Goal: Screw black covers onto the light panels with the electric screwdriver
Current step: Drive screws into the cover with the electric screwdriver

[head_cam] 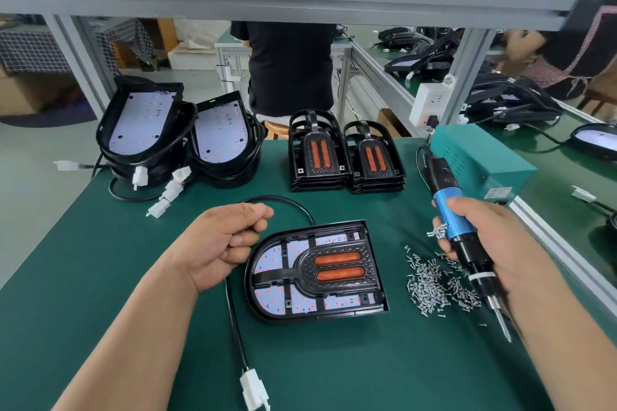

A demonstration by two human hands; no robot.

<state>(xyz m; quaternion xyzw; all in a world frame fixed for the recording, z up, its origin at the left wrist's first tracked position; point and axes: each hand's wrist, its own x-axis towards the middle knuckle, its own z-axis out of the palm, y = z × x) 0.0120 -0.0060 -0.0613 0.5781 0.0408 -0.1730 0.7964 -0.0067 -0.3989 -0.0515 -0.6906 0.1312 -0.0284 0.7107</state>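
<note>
A light panel [273, 302] lies flat on the green mat in front of me, with a black cover [337, 269] carrying two orange lenses set on top of it. My left hand [217, 243] is curled into a loose fist just left of the panel, above its black cable [233, 317]; nothing shows inside the fist. My right hand [494, 243] grips the blue and black electric screwdriver [467, 253], bit pointing down at the mat right of the panel. A few screws sit at that hand's fingertips. A pile of loose screws [430, 287] lies between panel and screwdriver.
Two stacks of black covers [317, 150] [375, 157] stand at the back centre. Uncovered light panels [143, 123] [222, 140] with cables lean at the back left. A teal power box [477, 160] sits at the right. A white connector [253, 389] lies near the front. A person in black [290, 70] stands beyond the table.
</note>
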